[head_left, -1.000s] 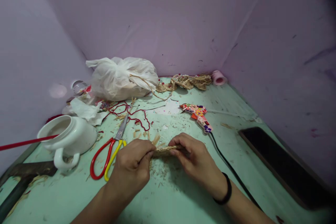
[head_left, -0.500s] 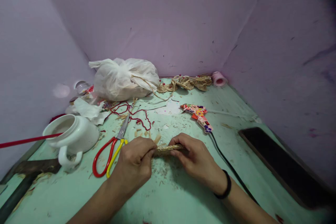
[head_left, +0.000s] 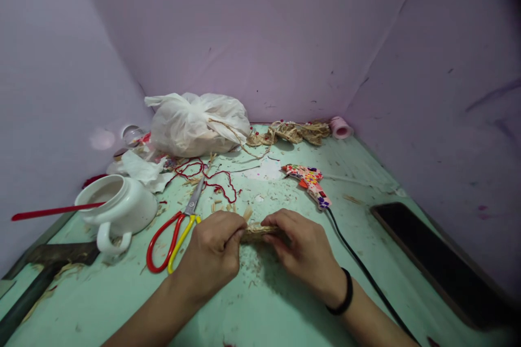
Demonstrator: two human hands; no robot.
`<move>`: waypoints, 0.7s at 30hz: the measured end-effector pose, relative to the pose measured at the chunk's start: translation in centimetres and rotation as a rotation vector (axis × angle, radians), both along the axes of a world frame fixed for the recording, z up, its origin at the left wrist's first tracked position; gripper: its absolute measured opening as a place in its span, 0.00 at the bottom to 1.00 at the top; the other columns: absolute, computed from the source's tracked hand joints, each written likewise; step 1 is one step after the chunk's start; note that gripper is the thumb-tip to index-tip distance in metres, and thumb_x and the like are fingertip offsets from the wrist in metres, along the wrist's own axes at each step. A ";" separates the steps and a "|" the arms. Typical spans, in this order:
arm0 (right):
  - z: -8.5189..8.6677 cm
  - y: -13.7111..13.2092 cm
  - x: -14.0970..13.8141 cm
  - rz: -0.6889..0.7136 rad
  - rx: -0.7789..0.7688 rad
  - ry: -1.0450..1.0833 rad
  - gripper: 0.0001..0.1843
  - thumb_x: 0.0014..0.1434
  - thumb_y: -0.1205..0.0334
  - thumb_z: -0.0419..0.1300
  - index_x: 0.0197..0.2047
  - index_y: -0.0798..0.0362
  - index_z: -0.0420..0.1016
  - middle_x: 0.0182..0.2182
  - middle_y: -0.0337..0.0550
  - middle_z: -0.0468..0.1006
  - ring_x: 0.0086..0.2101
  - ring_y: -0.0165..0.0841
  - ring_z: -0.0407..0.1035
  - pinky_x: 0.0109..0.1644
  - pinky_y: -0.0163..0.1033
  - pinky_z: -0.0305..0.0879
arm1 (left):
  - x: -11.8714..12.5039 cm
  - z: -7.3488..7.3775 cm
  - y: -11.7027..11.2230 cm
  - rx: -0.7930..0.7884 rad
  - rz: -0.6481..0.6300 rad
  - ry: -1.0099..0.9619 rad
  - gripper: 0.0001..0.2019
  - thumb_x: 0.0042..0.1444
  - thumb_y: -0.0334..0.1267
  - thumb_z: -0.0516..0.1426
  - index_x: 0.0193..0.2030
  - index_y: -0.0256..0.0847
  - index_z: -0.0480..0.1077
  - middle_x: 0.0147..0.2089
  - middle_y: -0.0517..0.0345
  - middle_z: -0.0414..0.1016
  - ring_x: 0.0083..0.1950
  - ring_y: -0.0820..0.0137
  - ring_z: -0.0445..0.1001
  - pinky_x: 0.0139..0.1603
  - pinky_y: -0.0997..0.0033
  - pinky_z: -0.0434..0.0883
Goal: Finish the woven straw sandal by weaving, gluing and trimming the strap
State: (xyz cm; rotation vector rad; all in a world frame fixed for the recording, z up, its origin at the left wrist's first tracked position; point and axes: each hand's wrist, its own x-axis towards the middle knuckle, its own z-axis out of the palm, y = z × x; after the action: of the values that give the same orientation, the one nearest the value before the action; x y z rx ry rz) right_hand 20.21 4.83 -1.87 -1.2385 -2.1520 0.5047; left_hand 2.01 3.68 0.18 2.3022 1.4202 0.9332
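My left hand [head_left: 211, 252] and my right hand [head_left: 303, 249] are both closed on a small tan bundle of straw-like fibre [head_left: 256, 231], held between them just above the green table [head_left: 285, 309]. The left fingers pinch the bundle's left end, where short stalk tips stick up. The right fingers wrap its right part and hide it. A black band circles my right wrist. Fine fibre crumbs lie on the table under the bundle.
Red-and-yellow scissors [head_left: 179, 227] lie left of my left hand. A white mug [head_left: 120, 207] holds a red stick. Behind it are a white plastic bag [head_left: 199, 122], red thread [head_left: 211, 176], jute twine [head_left: 293, 131] and a pink spool [head_left: 340, 127]. A patterned glue gun [head_left: 310, 181] with black cord and a dark flat slab [head_left: 431, 260] sit right.
Both hands have kept their hold on the bundle. The camera view has drifted, so everything sits slightly further right and lower in the picture.
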 end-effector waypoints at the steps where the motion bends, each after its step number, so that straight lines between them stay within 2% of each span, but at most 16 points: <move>1: -0.1 0.0 0.1 0.000 -0.010 -0.002 0.06 0.52 0.69 0.57 0.35 0.52 0.70 0.29 0.41 0.75 0.31 0.33 0.67 0.32 0.35 0.59 | 0.0 0.0 0.0 -0.002 -0.001 0.011 0.08 0.54 0.27 0.48 0.30 0.38 0.67 0.28 0.56 0.71 0.31 0.70 0.69 0.33 0.70 0.65; 5: -0.1 0.1 0.1 0.001 -0.035 0.001 0.06 0.52 0.69 0.56 0.35 0.52 0.71 0.30 0.41 0.75 0.31 0.32 0.66 0.33 0.35 0.59 | 0.1 0.2 -0.3 -0.045 0.022 0.068 0.06 0.54 0.28 0.49 0.31 0.39 0.65 0.29 0.56 0.71 0.32 0.69 0.69 0.34 0.69 0.65; 8: 0.1 0.2 0.0 -0.008 -0.045 0.006 0.06 0.52 0.69 0.57 0.35 0.52 0.71 0.29 0.41 0.75 0.31 0.33 0.66 0.33 0.35 0.58 | 0.1 0.2 -0.4 -0.067 0.064 0.077 0.05 0.52 0.30 0.50 0.36 0.39 0.63 0.32 0.55 0.71 0.34 0.67 0.70 0.34 0.68 0.66; 12: 0.1 0.2 0.0 -0.012 -0.063 0.027 0.05 0.51 0.69 0.57 0.34 0.52 0.71 0.29 0.41 0.75 0.31 0.33 0.66 0.33 0.35 0.58 | 0.0 0.0 -0.5 -0.101 0.046 0.064 0.10 0.53 0.31 0.51 0.43 0.40 0.60 0.37 0.54 0.72 0.37 0.66 0.71 0.36 0.68 0.68; 15: 0.0 0.1 -0.1 -0.017 -0.106 0.073 0.05 0.50 0.69 0.57 0.33 0.52 0.71 0.28 0.40 0.75 0.30 0.33 0.66 0.33 0.35 0.58 | -0.4 0.1 -0.5 -0.084 0.057 0.032 0.21 0.52 0.35 0.53 0.53 0.39 0.56 0.46 0.49 0.70 0.45 0.64 0.70 0.44 0.64 0.68; 18: 0.1 0.2 -0.3 -0.114 -0.255 0.264 0.04 0.50 0.66 0.57 0.31 0.52 0.70 0.25 0.39 0.74 0.27 0.32 0.65 0.32 0.35 0.59 | -1.2 0.8 -0.3 0.012 0.174 -0.089 0.27 0.51 0.40 0.56 0.58 0.39 0.53 0.54 0.45 0.65 0.53 0.60 0.66 0.52 0.60 0.64; 21: 0.4 0.6 -0.6 -0.291 -0.442 0.618 0.07 0.46 0.60 0.60 0.29 0.53 0.69 0.23 0.38 0.72 0.24 0.30 0.64 0.27 0.34 0.60 | -2.0 1.5 0.1 0.097 0.371 -0.370 0.21 0.52 0.40 0.55 0.53 0.40 0.59 0.52 0.48 0.66 0.50 0.63 0.67 0.52 0.61 0.64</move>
State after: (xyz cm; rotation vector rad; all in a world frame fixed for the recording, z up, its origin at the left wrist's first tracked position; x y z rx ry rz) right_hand 19.59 5.39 -1.46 -1.3639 -1.3561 1.1069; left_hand 0.01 3.83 1.73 1.8220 1.6858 1.4732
